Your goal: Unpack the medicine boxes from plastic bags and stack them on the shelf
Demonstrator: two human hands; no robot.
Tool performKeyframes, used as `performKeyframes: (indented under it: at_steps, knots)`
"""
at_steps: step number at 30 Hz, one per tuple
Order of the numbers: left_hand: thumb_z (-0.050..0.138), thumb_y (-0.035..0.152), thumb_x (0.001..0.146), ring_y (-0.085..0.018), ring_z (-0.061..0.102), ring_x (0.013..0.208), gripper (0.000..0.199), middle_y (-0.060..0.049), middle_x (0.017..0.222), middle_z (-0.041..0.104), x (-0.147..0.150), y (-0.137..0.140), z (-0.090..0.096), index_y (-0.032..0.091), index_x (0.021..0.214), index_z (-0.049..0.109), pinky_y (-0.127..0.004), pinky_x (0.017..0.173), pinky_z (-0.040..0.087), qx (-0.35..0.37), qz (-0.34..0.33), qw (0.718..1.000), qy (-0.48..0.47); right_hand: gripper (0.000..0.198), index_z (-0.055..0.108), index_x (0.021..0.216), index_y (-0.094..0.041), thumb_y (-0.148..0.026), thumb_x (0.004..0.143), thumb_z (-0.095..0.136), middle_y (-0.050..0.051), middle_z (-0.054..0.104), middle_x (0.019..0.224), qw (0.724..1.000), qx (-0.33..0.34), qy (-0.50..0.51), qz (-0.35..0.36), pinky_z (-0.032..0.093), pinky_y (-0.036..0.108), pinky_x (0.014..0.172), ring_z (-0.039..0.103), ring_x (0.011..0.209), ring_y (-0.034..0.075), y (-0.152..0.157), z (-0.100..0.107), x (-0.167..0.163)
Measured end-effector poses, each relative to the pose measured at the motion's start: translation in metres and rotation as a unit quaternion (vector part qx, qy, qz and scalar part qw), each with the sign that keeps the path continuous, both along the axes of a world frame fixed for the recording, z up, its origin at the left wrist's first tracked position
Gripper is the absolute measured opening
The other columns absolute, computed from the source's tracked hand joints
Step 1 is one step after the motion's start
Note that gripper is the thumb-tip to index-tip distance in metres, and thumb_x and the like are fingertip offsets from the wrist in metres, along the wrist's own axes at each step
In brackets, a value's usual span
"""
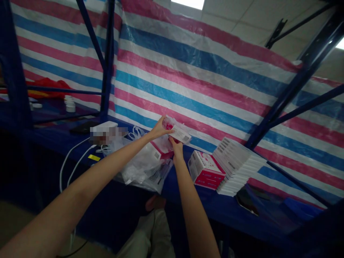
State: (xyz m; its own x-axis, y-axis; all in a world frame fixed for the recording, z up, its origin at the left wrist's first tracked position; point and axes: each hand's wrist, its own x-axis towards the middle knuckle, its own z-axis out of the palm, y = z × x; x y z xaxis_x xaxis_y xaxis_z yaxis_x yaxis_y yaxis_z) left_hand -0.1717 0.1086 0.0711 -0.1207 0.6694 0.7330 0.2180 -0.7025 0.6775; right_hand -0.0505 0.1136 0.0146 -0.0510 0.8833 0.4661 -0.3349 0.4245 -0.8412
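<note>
My left hand [159, 129] is closed on the left end of a small white box [181, 135] with a printed label. Clear plastic film crinkles around the box, and a pink patch shows beside my left fingers. From below, my right hand [176, 147] pinches the same box near its lower edge. Just under my hands lies a heap of clear plastic bags [139, 163], with a pink-and-white box [163, 152] partly covered among them. To the right of my right hand sit red-and-white boxes [208, 171], stacked together.
Tall stacks of white boxes [238, 163] lean beside the red ones. A dark phone [245, 200] lies farther right. Left are a white device [104, 127] with cables, a yellow label [94, 157] and white bottles [70, 104]. Blue rack posts [107, 68] and striped sheeting [188, 79] enclose the shelf.
</note>
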Motion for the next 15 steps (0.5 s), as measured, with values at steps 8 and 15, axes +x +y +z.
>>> performKeyframes:
  at_steps: [8, 15]
  knots:
    - [0.075, 0.033, 0.055, -0.022, 0.047, 0.108, 0.076, -0.009, 0.116, 0.047, -0.012, -0.020, -0.002, 0.018, 0.119, 0.037, -0.038, 0.097, 0.034, -0.011, -0.092, 0.995, 0.032, 0.049, 0.057, 0.100, -0.023, -0.038, 0.056, 0.072, 0.004, 0.063, 0.109, 0.956, -0.061, 0.189, 0.214, 0.042, 0.044, 0.092, 0.058, 0.099, 0.019, -0.019, 0.010, 0.017]
    - [0.079, 0.038, 0.049, -0.030, 0.010, 0.134, 0.115, -0.014, 0.146, 0.011, -0.005, -0.050, 0.001, 0.018, 0.140, 0.011, -0.042, 0.109, 0.011, -0.056, -0.097, 0.980, 0.164, 0.019, 0.057, 0.089, -0.022, -0.029, 0.072, 0.060, -0.003, 0.067, 0.087, 0.939, -0.137, 0.292, 0.120, 0.049, 0.033, 0.083, 0.061, 0.087, 0.013, -0.031, 0.036, 0.030]
